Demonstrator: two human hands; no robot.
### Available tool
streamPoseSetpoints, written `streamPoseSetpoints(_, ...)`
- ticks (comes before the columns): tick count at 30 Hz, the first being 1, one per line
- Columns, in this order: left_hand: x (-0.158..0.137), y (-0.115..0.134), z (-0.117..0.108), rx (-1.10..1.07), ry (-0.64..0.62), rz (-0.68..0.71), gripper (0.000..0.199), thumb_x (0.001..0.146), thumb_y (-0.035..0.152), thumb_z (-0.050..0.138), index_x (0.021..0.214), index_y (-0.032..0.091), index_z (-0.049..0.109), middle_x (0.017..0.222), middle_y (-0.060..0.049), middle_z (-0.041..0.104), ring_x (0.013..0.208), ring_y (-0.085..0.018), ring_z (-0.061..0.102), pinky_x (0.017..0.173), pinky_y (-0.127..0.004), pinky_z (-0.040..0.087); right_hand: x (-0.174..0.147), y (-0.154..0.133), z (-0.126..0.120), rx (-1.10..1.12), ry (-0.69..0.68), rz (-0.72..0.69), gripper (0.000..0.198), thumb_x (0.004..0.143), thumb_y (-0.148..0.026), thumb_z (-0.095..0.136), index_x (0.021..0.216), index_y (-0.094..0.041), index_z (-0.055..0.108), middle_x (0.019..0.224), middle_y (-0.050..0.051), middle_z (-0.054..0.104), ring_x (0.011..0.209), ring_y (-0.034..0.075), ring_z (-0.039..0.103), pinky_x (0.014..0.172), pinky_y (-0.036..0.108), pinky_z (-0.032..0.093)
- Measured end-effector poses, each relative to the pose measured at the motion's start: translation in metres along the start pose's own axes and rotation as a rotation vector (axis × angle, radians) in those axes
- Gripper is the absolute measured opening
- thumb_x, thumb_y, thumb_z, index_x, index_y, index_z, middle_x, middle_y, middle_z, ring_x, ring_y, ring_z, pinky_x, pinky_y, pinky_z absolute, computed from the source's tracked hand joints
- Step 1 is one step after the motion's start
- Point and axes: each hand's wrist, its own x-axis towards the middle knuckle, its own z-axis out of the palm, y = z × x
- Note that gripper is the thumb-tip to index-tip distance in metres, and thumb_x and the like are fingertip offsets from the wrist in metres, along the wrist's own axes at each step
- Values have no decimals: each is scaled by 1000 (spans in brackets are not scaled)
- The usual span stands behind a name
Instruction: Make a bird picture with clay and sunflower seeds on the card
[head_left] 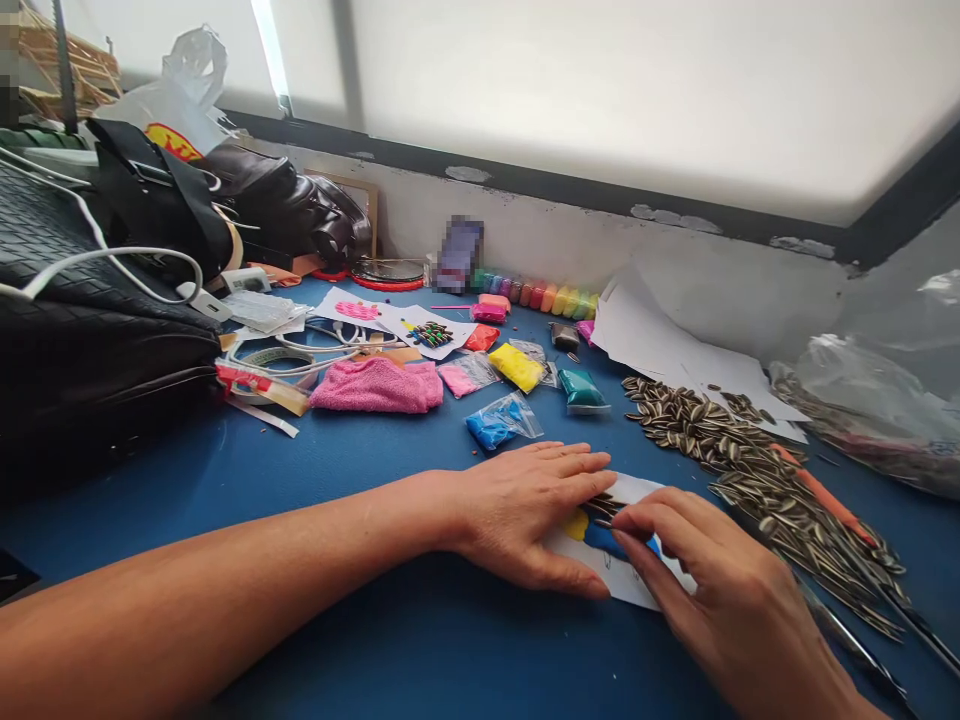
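My left hand (529,510) lies flat with its fingers stretched out over the left part of a white paper (630,588). Blue clay (602,541) and a yellow clay patch (576,525) are pressed onto this sheet, with thin drawn lines below them. Several sunflower seeds stand in the clay, partly covered by my fingers. My right hand (724,580) pinches a sunflower seed (602,522) between thumb and forefinger, right at the blue clay. To the right of that hand spreads a pile of striped sunflower seeds (720,440).
Beyond my hands lie bags of blue (495,425), yellow (517,366) and green clay (581,390), and a pink cloth (379,385). Metal tools (855,640) rest at the right by an orange stick (825,495). A black bag (97,350) stands left; paper sheets (667,335) lie behind.
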Motion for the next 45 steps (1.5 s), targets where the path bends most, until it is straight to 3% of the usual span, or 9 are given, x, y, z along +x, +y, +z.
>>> streamPoseSetpoints(6, 1, 1, -2, 30, -20, 16, 86, 81, 53, 69, 144, 5, 38, 155, -21, 32, 146, -30, 28, 121, -41, 19, 0, 0, 3, -63, 16, -8, 9, 95, -20, 52, 88, -23, 58, 81, 3, 65, 75, 17, 64, 70, 29, 50)
streamPoseSetpoints(21, -1, 1, -1, 29, -53, 16, 84, 87, 54, 61, 150, 8, 29, 158, -19, 26, 148, -30, 20, 121, -45, 16, 2, 0, 3, -98, 5, -2, 19, 95, -24, 49, 79, -23, 58, 74, 2, 64, 67, 16, 63, 63, 27, 48)
streamPoseSetpoints(31, -1, 2, -1, 52, -74, 9, 83, 88, 53, 61, 149, 7, 31, 158, -20, 25, 148, -31, 20, 122, -45, 15, 5, -3, 5, -233, -41, -53, 22, 97, -22, 42, 79, -23, 55, 72, 3, 61, 66, 18, 61, 61, 29, 45)
streamPoseSetpoints(45, -1, 3, -2, 40, -68, 10, 89, 87, 55, 62, 151, 4, 27, 158, -21, 25, 148, -32, 21, 122, -45, 15, 6, -1, 2, -244, -73, -26, 20, 96, -23, 42, 82, -23, 57, 75, 3, 65, 65, 18, 65, 59, 29, 47)
